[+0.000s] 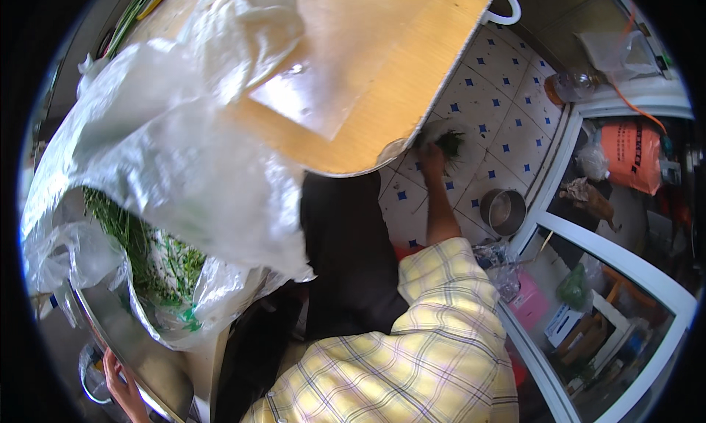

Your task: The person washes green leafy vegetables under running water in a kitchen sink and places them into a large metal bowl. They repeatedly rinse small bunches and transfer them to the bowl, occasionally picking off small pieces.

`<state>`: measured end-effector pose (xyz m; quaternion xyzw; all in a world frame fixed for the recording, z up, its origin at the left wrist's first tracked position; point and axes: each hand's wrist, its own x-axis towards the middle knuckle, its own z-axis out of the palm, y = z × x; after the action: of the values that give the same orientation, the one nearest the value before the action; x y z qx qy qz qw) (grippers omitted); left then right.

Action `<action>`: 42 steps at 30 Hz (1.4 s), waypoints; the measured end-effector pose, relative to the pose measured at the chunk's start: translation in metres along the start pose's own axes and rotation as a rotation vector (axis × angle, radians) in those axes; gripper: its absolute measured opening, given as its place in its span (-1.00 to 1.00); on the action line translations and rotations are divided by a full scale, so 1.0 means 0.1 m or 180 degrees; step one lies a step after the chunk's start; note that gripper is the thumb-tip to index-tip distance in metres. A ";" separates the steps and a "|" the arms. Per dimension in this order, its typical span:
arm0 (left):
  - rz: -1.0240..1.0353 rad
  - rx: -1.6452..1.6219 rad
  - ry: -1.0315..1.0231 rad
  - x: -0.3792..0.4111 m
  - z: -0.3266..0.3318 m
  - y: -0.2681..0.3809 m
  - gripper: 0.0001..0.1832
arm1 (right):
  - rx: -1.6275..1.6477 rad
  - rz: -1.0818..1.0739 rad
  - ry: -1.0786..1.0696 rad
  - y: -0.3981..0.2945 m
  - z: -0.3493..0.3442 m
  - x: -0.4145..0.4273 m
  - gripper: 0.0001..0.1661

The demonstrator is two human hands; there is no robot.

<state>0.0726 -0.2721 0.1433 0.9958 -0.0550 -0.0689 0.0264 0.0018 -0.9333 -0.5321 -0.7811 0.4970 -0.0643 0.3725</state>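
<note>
My right arm reaches down past the table's corner towards the tiled floor. My right hand [434,155] looks closed on a small bunch of leafy greens [451,141], though its fingers are blurred. Beneath it lies a pale, see-through sheet or bag [469,147]. At the lower left, my left hand [122,387] is by the edge of a shiny metal surface [149,346]; its grip is partly hidden. Above that hand, a large translucent plastic bag [182,147] gapes, with long-stemmed greens [129,241] and finer cut greens [179,263] inside.
A wood-coloured tabletop [402,75] with a rounded corner juts over the floor [496,119]. A metal pot [502,210] stands near a white-framed glass door [612,241]. A large plastic bottle [571,86] is by the wall. Beyond the doorway are an orange sack [631,152] and an animal [590,199].
</note>
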 end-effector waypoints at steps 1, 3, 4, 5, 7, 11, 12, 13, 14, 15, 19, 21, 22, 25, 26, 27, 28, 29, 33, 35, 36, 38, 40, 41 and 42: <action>-0.0072 0.0044 0.0021 -0.07 -0.05 0.00 -0.59 | 0.0145 -0.0765 0.0257 -0.33 0.07 -0.15 -0.58; 0.0032 0.0118 0.0009 -0.08 -0.04 -0.20 -0.55 | 0.0178 -0.1506 0.0384 -0.54 0.02 -0.27 -0.59; 0.0134 0.0194 0.0016 -0.06 -0.01 -0.25 -0.53 | 0.0109 -0.1493 0.0210 -0.54 -0.03 -0.29 -0.60; 0.0230 0.0274 0.0029 -0.02 0.00 -0.30 -0.52 | 0.0049 -0.1481 0.0029 -0.54 -0.07 -0.32 -0.61; 0.0181 0.0342 -0.0049 0.03 0.02 -0.34 -0.44 | -0.0085 -0.0735 0.0599 -0.56 -0.13 -0.34 -0.62; 0.0777 0.0724 0.0210 -0.15 0.00 -0.97 -0.33 | -0.0960 0.0055 0.0550 -0.57 -0.26 -0.43 -0.57; 0.0763 0.0698 0.0166 -0.13 0.01 -1.01 -0.32 | -0.1188 0.0125 0.0376 -0.54 -0.27 -0.42 -0.56; 0.0749 0.0675 0.0123 -0.12 0.02 -1.06 -0.32 | -0.1160 0.0129 0.0383 -0.53 -0.26 -0.41 -0.56; 0.0842 0.0752 0.0182 -0.11 0.00 -1.10 -0.32 | -0.1116 0.0137 0.0379 -0.53 -0.22 -0.41 -0.56; 0.0801 0.0624 0.0137 -0.08 -0.01 -1.07 -0.32 | -0.1084 0.0143 0.0384 -0.54 -0.21 -0.41 -0.56; 0.0865 0.0495 0.0081 -0.10 0.03 -0.73 -0.35 | -0.0570 -0.1042 0.0938 -0.58 -0.23 -0.42 -0.60; 0.1088 0.0719 0.0007 -0.07 0.04 -0.53 -0.36 | -0.0613 -0.1236 0.0379 -0.57 -0.21 -0.48 -0.60; 0.0928 0.0748 -0.0053 -0.08 0.03 -0.41 -0.39 | -0.0569 -0.1131 0.0471 -0.60 -0.22 -0.47 -0.59; 0.1048 0.0745 -0.0012 -0.04 0.03 -0.44 -0.41 | -0.0525 -0.0965 0.0354 -0.51 -0.21 -0.47 -0.57; 0.1089 0.0832 0.0027 -0.03 0.04 -0.47 -0.45 | -0.0555 -0.1016 0.0060 -0.42 -0.20 -0.48 -0.58; 0.1045 0.0796 0.0015 -0.02 0.04 -0.49 -0.45 | -0.0577 -0.1085 -0.0238 -0.42 -0.21 -0.47 -0.57; 0.1005 0.0752 -0.0010 -0.01 0.04 -0.50 -0.45 | -0.0438 -0.0929 0.0063 -0.41 -0.21 -0.47 -0.59; 0.0965 0.0704 -0.0037 0.01 0.03 -0.51 -0.46 | -0.0302 -0.0770 0.0365 -0.40 -0.23 -0.48 -0.60; 0.0741 0.0580 -0.0124 -0.04 -0.03 -0.55 -0.47 | 0.0275 -0.0364 0.1166 -0.32 -0.57 -0.43 -0.69; 0.0620 0.0567 -0.0155 -0.13 -0.09 -0.55 -0.47 | 0.0230 0.0285 0.1057 -0.26 -0.73 -0.36 -0.65; 0.0579 0.0553 -0.0174 -0.15 -0.11 -0.55 -0.48 | 0.0195 0.0614 0.1015 -0.19 -0.80 -0.32 -0.63; 0.0478 0.0552 -0.0216 -0.18 -0.12 -0.55 -0.48 | 0.0159 0.1281 0.0909 0.02 -0.76 -0.21 -0.59; 0.0367 0.0392 -0.0245 -0.02 -0.07 -0.57 -0.49 | 0.0352 0.1608 0.0847 0.53 -0.71 -0.05 -0.55; 0.0330 0.0287 -0.0279 0.10 -0.02 -0.59 -0.50 | 0.0567 0.1583 0.0834 0.84 -0.74 0.02 -0.53; 0.0435 0.0320 -0.0120 -0.14 0.21 -0.84 -0.49 | 0.0789 0.1316 0.0773 0.76 -0.74 0.25 -0.50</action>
<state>0.0645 -0.1885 0.1196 0.9883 -0.1268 -0.0827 -0.0200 -0.0761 -1.0094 -0.5358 -0.5980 0.6753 -0.1405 0.4082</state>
